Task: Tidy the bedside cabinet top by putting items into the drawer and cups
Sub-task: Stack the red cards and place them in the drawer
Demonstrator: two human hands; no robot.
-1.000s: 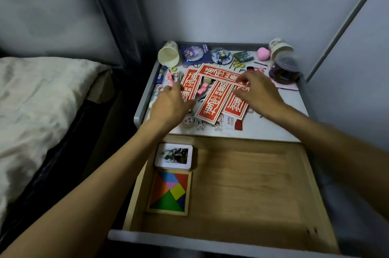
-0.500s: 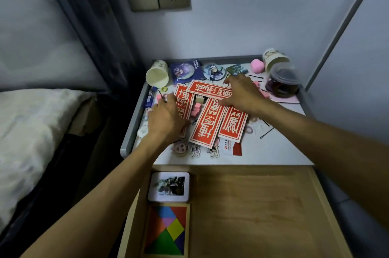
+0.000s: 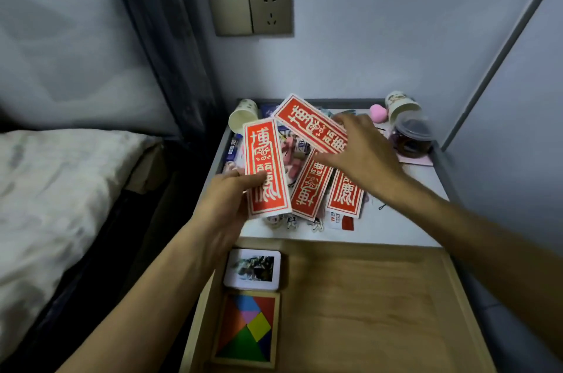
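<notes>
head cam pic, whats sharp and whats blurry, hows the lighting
Head view: dim, bluish room light, no glare; the red card in the left hand reads crisply, the right hand and the lidded jar are motion-smeared, and wide-angle distortion bows the drawer edges.

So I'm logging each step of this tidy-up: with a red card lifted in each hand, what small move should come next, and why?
Probably bring the two cards together into one stack. The left hand holds one red card upright, the right hand lifts another red card, and two more red cards lie on the cabinet top. Stacked, they go into the open drawer together.
</notes>
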